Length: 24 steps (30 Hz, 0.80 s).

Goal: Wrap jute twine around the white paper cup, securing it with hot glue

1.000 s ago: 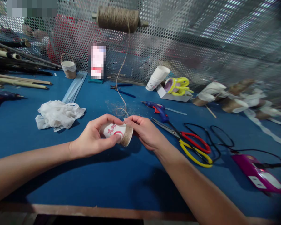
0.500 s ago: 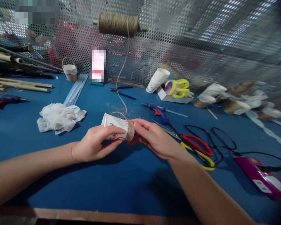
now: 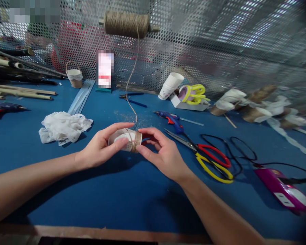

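My left hand (image 3: 100,149) grips a small white paper cup (image 3: 124,140) lying sideways above the blue table, its base end wound with brown twine. My right hand (image 3: 161,152) holds the twine-wrapped base end of the cup between fingers and thumb. A strand of twine (image 3: 131,73) runs up from the cup to a twine spool (image 3: 125,23) mounted on the perforated metal screen at the back.
Red and yellow scissors (image 3: 211,160) and a blue glue gun (image 3: 172,119) lie right of my hands. A magenta device (image 3: 283,193) with black cable sits far right. Crumpled white plastic (image 3: 62,125) lies left. Stacked cups (image 3: 170,85), wrapped cups (image 3: 247,103) and bamboo sticks (image 3: 20,90) line the back.
The cup has been turned in my hands and sits a little lower and level. My right hand has shifted round its base end, and the twine is drawn tighter.
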Each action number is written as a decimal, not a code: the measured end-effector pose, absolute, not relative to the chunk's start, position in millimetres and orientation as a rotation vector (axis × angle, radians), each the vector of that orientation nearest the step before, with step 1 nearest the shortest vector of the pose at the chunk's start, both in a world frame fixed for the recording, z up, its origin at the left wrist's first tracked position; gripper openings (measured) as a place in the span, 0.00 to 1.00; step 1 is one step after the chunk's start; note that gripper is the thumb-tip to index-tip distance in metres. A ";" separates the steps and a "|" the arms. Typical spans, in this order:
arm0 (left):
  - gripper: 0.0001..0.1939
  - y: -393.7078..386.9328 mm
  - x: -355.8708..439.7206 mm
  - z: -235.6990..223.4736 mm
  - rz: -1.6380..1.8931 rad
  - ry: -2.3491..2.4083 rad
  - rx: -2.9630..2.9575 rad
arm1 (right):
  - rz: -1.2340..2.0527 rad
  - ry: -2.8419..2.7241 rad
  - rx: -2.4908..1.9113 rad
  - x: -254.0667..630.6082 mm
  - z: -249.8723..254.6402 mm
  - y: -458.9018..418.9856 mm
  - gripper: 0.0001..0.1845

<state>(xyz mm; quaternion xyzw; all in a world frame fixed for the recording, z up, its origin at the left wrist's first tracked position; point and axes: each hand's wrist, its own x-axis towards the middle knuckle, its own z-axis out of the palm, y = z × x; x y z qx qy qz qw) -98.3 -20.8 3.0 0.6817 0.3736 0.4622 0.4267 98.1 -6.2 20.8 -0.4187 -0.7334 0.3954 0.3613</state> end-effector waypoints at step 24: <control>0.11 -16.1 -95.6 4.1 1.240 1.135 1.561 | 0.347 -1.919 -2.283 192.1 12.9 127.5 0.21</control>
